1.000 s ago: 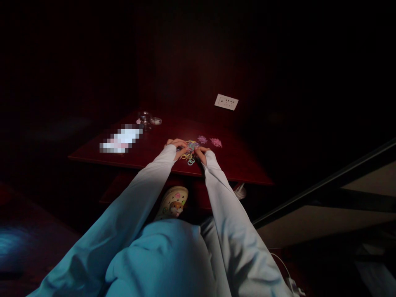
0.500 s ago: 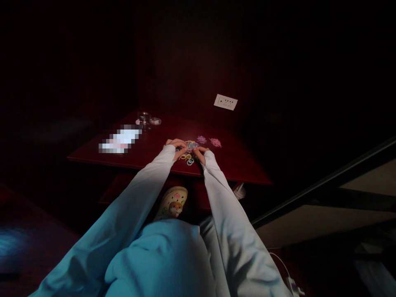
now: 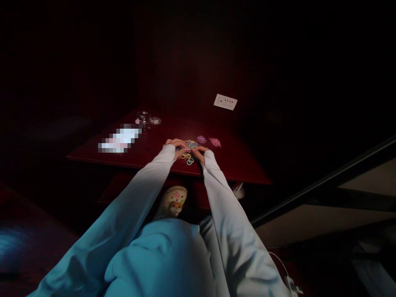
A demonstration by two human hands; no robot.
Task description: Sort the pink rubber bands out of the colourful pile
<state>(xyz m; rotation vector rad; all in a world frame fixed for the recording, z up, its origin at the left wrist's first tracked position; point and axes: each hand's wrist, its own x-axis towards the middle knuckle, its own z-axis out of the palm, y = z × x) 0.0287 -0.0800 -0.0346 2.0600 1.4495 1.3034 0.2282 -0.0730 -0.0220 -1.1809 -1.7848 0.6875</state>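
A pile of small coloured rings that look like hair ties point(image 3: 192, 144) lies near the front of the dark red table point(image 3: 148, 152). Over its left side is my left hand point(image 3: 177, 146), thumb and fingers bent together at the rings. My right hand point(image 3: 199, 151) comes in from the other side, its fingertips pinched close to the left ones. What sits between the fingertips is too small to name. Loose yellow and mint rings point(image 3: 189, 161) show just below the hands. Beyond them are a purple heap point(image 3: 201, 139) and a pink heap point(image 3: 215, 142) of similar small rings.
At the back left stand a clear jar point(image 3: 144, 119) and a round lid point(image 3: 155, 121). A bright, pixelated phone-like slab point(image 3: 120, 139) lies on the left. A white socket plate point(image 3: 225, 102) is on the wall. Below the table's edge shows a cream clog point(image 3: 173, 201).
My right fingertips have shifted slightly left, closer to my left fingertips over the pile. The left hand has hardly moved, and the small heaps look unchanged.
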